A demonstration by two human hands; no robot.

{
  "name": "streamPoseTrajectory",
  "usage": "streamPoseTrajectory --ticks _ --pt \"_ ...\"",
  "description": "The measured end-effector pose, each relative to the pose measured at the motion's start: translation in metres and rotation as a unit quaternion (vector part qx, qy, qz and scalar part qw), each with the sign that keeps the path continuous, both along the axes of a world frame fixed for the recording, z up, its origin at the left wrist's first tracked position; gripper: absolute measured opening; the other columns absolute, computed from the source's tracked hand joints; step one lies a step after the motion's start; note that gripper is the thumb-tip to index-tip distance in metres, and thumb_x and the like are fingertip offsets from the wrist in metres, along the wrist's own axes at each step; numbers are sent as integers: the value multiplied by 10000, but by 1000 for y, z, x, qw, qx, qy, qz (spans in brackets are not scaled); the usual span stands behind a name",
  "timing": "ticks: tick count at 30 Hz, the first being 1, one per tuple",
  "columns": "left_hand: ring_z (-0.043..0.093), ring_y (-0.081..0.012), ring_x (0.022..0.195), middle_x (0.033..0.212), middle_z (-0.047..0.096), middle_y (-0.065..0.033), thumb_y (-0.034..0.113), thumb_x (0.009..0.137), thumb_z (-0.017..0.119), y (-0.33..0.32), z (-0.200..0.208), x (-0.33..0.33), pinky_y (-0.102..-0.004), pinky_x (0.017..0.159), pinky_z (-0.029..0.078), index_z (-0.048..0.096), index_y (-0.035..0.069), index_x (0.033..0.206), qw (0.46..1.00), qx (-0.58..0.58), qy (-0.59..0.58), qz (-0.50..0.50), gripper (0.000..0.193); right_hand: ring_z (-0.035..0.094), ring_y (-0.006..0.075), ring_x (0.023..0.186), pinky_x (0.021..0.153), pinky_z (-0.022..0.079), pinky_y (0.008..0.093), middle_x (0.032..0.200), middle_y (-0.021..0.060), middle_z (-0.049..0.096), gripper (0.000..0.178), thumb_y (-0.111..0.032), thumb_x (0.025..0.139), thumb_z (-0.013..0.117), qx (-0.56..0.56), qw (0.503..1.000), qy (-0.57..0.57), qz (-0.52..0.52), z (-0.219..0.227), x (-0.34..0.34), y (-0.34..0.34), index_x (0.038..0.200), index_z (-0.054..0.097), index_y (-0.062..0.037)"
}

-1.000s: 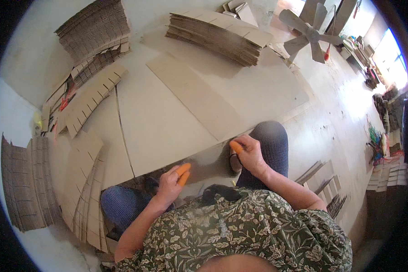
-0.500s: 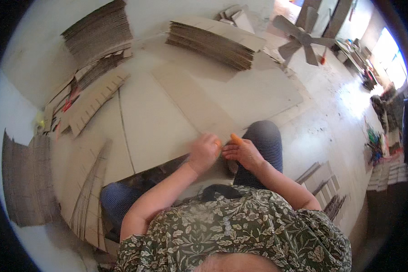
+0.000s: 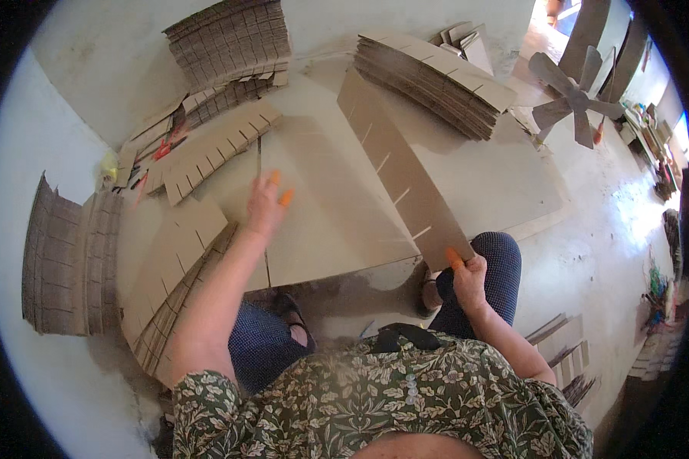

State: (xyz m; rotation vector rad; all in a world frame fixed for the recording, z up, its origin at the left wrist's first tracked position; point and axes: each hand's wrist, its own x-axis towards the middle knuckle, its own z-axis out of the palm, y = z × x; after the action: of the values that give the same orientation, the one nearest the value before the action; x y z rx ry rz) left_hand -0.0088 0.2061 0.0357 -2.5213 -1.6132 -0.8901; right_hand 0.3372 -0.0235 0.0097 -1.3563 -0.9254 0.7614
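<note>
My right hand (image 3: 471, 281) grips the near end of a long brown slotted cardboard strip (image 3: 396, 164), its orange-capped thumb on top. The strip slants away across the pale table (image 3: 325, 218) toward the far side, with slots along its left edge. My left hand (image 3: 265, 208) is over the left part of the table, holding nothing, fingers apart and orange covers on fingertips. Beyond it lie more slotted cardboard strips (image 3: 218, 149). Nearer, partly behind my left forearm, a pile of slotted strips (image 3: 177, 264) rests at the table's left side.
A tall cardboard stack (image 3: 432, 80) lies at the far right of the table, another stack (image 3: 230, 42) at the far left. More cardboard (image 3: 73, 256) stands at the left edge. A fan (image 3: 576, 99) stands beyond the table. Cardboard pieces (image 3: 563, 348) lie at my right.
My hands were close together at the table's near edge and have moved apart. The left went left and forward; the right now holds the strip's near end. The view has shifted left.
</note>
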Motion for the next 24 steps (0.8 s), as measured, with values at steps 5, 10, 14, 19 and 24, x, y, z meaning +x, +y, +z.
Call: streamPoseTrajectory --ticks 5,10,14,19,24 --pt "352 -350 1265 1406 330 -149 284 824 670 75 20 -31 -453 1028 345 321 39 1370 978 -50 123 159 693 574 67 678 582 466 246 787 5 660 155 -110 883 621 -31 998 3 50 18 -7 0 935 670 28" --pt "331 -363 1288 1431 296 -147 291 824 668 115 32 -17 -510 1034 315 275 46 1390 960 -39 190 200 731 585 80 724 625 474 245 836 10 673 134 -70 865 628 -54 997 48 37 26 -8 3 927 678 37" --pt "464 -377 1181 1317 435 -165 223 849 619 139 31 -29 -487 962 406 394 40 1291 944 -24 236 229 529 589 98 790 679 470 253 906 23 674 167 -61 861 622 -66 994 79 29 21 -5 6 991 662 35" --pt "618 -340 898 1028 601 -160 101 853 509 166 50 -66 -425 730 525 512 26 1073 943 -18 286 166 233 601 138 797 662 477 265 932 49 668 174 -69 873 601 -84 991 97 28 6 4 5 1010 645 29" --pt "601 -317 946 997 604 -151 115 844 531 153 75 -120 -414 777 510 543 53 1120 940 106 314 85 283 616 153 727 614 507 283 877 58 662 164 -88 882 582 -112 985 127 22 22 -5 14 987 645 22"
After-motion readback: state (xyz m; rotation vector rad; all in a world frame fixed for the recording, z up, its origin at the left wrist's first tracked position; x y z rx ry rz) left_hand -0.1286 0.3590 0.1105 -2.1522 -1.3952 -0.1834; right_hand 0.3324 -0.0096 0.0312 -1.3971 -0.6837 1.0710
